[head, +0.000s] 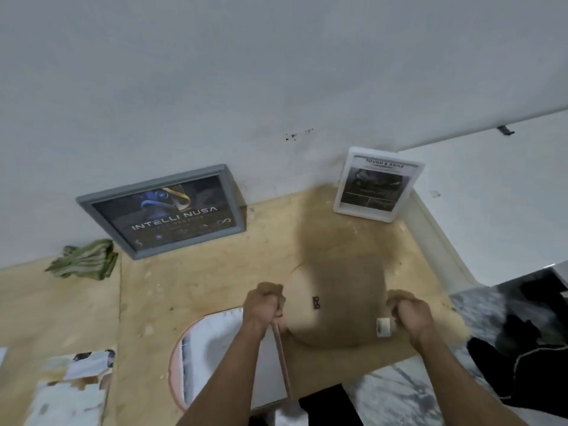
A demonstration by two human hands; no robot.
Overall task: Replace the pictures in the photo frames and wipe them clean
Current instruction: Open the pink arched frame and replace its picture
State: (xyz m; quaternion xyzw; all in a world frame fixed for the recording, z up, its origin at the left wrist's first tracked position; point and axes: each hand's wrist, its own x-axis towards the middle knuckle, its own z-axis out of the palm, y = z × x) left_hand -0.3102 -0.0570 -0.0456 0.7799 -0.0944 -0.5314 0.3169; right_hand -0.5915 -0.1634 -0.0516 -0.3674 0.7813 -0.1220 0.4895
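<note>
The pale wall stood behind a light wooden table. Against it leaned a grey frame with a poster reading "INTELLI NUSA", and further right a smaller white frame titled "TOUGH & AGILE". A green cloth lay crumpled left of the grey frame. Near the table's front edge, the left hand curled around a thin frame edge, and the right hand pinched something small and white.
</note>
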